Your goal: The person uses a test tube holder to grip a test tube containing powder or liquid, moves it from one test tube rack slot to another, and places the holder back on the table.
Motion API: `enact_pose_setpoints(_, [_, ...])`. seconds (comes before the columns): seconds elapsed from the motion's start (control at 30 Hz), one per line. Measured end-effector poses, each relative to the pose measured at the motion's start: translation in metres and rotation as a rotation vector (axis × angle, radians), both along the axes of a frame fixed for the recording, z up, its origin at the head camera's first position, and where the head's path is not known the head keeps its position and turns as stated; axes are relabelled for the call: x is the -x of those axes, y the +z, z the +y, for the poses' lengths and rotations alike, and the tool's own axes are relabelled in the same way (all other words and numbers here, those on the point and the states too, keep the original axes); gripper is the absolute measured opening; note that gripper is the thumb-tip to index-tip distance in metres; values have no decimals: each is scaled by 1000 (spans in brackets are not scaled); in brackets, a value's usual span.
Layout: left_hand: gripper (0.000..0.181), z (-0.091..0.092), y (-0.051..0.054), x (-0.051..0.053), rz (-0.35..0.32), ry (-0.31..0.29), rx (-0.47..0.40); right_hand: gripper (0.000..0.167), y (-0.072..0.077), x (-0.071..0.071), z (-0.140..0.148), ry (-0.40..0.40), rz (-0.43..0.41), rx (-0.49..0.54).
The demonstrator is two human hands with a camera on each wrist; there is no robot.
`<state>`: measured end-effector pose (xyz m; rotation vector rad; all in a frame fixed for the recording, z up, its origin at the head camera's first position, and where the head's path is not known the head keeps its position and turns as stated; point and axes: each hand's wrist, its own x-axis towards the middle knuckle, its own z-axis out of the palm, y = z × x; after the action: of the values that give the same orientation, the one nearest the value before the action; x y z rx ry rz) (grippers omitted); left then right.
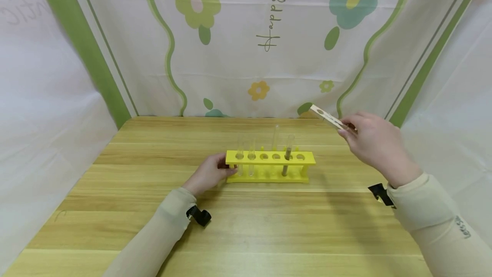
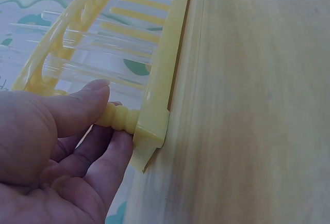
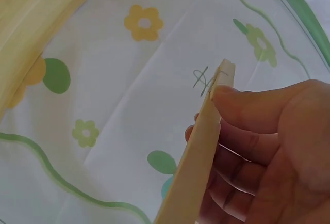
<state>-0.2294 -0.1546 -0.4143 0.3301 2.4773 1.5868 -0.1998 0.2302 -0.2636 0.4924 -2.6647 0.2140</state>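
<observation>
My left hand grips the left end post of a yellow test tube rack; the left wrist view shows thumb and fingers round the ridged post. Two clear test tubes stand in the rack's left holes. Further right is a test tube with dark grey contents. Another clear test tube rises from the back row. Up to the right, my right hand pinches a wooden test tube clamp in the air, and the clamp's far end holds nothing.
The rack stands on a wood-grain table, near its back half. A white curtain with printed flowers hangs behind the table's back edge, and white cloth closes in both sides.
</observation>
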Motion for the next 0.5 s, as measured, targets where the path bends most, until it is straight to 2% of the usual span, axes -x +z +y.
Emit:
enact_pose_setpoints(0.1, [29,0,0,0,-5,5,2,20,-1,2,5,-17,-23,1])
enact_pose_setpoints(0.33, [29,0,0,-1,-11,20,11,22,-7,8,14,-67,-169,28])
enact_pose_setpoints(0.5, [28,1,1,0,-9,21,18,24,-16,18,23,-97,-242,42])
